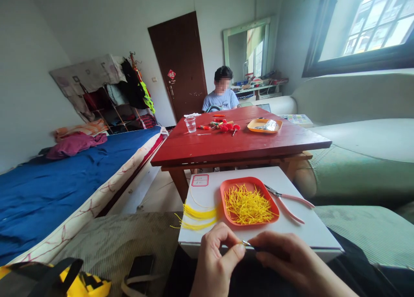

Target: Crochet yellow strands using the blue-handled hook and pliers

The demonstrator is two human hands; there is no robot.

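And here at the front, the left hand (221, 254) is closed in a pinch, thumb against forefinger, on a small metallic piece (246, 243). Meeting it from the other side, the right hand (284, 251) has its fingers closed on the darker end of that same piece, too small to name. Both work just above the near edge of the white box (202, 197).

Just beyond them on that box sits the orange-red tray (224, 202), heaped with short yellow strands (249, 204), and on its left, longer yellow strands (199, 217) lie in a loose bundle. Over to the right, the pink-handled pliers (284, 200) rest with their handles spread, their nose by the tray rim.

Farther out we reach the red bench (200, 148): a clear plastic cup (190, 124), a scatter of red pieces (228, 127), and an orange tray (278, 128) with a silvery packet (270, 124). Behind it sits a person (221, 99) in a light blue shirt, and over on the left, a bed (80, 172) in blue.
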